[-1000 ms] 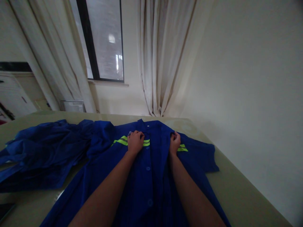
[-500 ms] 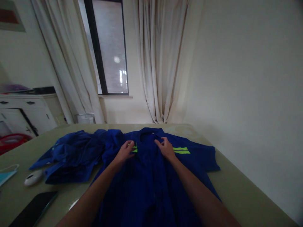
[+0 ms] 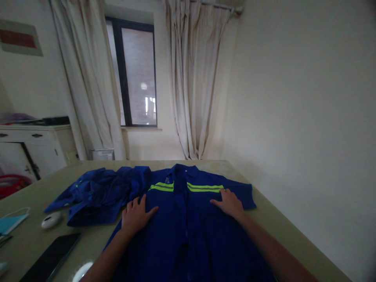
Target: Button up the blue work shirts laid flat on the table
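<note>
A dark blue work jacket [image 3: 167,231] with yellow-green reflective stripes across the chest lies front side up, its collar toward the far edge of the table. My left hand [image 3: 136,214] rests on its left side below the stripe, fingers spread. On the other side my right hand [image 3: 230,201] lies open at the outer end of the right stripe, thumb stretched toward the middle. Neither hand grips the cloth. The front opening runs down between my hands. Beside the jacket, to the left, is a crumpled blue garment [image 3: 100,192].
At the left of the table [image 3: 296,239] lie a black phone [image 3: 49,256], a white oval device [image 3: 51,220] and a light blue face mask [image 3: 13,224]. A white round thing [image 3: 82,271] is partly behind my left forearm. The wall [image 3: 308,137] borders the table's right side.
Both hands have moved from near the collar outward and closer to me, and their fingers have spread. The chest stripes are now uncovered. The view has tilted slightly upward.
</note>
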`<state>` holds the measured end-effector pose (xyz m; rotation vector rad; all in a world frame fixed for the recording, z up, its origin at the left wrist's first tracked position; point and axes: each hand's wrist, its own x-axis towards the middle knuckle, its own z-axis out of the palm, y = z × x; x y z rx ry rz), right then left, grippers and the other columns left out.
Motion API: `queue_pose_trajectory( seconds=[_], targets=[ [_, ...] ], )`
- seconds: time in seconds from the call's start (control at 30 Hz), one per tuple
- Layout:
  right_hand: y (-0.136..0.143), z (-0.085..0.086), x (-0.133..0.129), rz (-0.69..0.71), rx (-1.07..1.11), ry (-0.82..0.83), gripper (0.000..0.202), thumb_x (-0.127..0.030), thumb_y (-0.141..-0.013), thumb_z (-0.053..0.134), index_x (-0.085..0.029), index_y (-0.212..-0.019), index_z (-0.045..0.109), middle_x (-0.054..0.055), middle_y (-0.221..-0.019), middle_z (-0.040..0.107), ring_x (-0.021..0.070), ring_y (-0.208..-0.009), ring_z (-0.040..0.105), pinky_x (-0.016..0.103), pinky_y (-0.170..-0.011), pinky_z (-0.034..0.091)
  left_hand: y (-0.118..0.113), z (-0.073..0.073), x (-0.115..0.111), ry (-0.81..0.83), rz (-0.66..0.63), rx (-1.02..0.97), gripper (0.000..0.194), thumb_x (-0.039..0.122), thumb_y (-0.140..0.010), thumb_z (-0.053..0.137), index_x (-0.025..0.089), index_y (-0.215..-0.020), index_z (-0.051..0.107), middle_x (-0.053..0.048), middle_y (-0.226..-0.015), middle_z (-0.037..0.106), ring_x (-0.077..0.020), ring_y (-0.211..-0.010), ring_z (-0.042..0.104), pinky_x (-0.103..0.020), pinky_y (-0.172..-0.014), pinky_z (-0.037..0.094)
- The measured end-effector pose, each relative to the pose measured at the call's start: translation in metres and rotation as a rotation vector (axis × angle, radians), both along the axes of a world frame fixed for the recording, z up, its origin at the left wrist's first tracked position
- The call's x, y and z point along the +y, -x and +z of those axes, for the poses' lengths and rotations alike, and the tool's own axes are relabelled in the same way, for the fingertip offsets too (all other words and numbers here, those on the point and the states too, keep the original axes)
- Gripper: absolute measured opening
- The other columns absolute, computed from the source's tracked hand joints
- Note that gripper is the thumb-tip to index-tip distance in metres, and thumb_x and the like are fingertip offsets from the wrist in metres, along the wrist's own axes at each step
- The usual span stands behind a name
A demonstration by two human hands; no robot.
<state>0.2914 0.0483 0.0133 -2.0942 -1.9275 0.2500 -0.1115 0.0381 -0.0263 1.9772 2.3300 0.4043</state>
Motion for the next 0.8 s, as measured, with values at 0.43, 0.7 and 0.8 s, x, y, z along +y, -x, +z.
queue_pose_trajectory(
  seconds=[0.43, 0.7, 0.8],
  targets=[
    [-0.017, 0.024, -0.009, 0.206, 0.275, 0.040, 0.025, -0.036, -0.083, 0.067, -0.018, -0.098, 0.074, 0.009, -0.106, 0.076, 0.0284, -0.106, 0.068, 0.037, -0.093, 0.051, -0.022, 0.062, 0.008, -0.277, -0.235, -0.749, 0.027, 0.050, -0.081, 0.061, 0.023, -0.076, 0.060, -0.003, -0.077, 0.066, -0.0237, -0.080, 0.063, -0.034, -0.079, 0.049],
    [0.023, 0.183, -0.024, 0.245, 1.372, -0.458, 0.041, -0.051, -0.066, 0.087, -0.021, -0.091, 0.074, 0.001, -0.081, 0.076, 0.0175, -0.070, 0.067, 0.030, -0.069, 0.056, -0.019, 0.221, -0.025, -0.614, -0.190, -1.223, 0.075, 0.069, -0.083, 0.060, 0.028, -0.143, 0.041, 0.003, -0.083, 0.065, -0.0183, -0.071, 0.065, -0.027, -0.062, 0.052],
    [0.060, 0.207, -0.040, 0.337, 1.414, -0.451, 0.044, -0.052, -0.065, 0.088, -0.021, -0.092, 0.074, 0.000, -0.078, 0.075, 0.0175, -0.068, 0.066, 0.029, -0.065, 0.056, -0.046, 0.245, -0.066, -0.381, -0.574, -1.040, 0.082, 0.065, -0.082, 0.066, 0.030, -0.151, 0.039, -0.003, -0.120, 0.067, -0.0267, -0.110, 0.065, -0.036, -0.091, 0.055]
  ],
)
